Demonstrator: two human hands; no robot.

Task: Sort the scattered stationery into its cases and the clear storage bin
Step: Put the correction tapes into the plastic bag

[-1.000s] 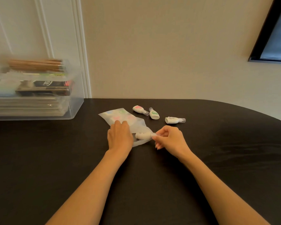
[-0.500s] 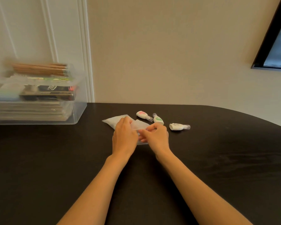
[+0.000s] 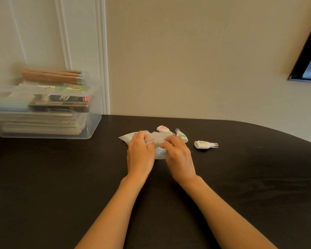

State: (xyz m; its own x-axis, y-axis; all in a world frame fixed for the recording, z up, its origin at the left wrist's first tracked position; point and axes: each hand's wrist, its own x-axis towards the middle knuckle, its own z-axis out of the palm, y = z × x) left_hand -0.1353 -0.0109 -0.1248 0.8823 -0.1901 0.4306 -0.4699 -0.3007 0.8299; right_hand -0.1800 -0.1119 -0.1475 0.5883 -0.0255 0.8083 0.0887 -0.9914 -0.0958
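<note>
head view, looking down over a dark table point(image 3: 61, 186); both hands meet on a translucent pouch point(image 3: 159, 141) lying near the middle; the left hand point(image 3: 140, 153) is curled over its left half with the fingers pinching the film, and the right hand point(image 3: 178, 155) is closed on the pouch's right edge, fingertips bunched at what looks like the mouth; whether anything is inside cannot be told; three loose correction-tape-like pieces lie to the right and beyond: a pink one point(image 3: 162, 129) touching the pouch's far edge, a green one point(image 3: 182, 136) just beside the right hand's knuckles, a white one point(image 3: 204, 145) further right, its long axis across the table, clear tip pointing away from the hands; the right hand is plainly nearer all three; the clear storage bin point(image 3: 92, 112) stands well apart at far left.
</note>
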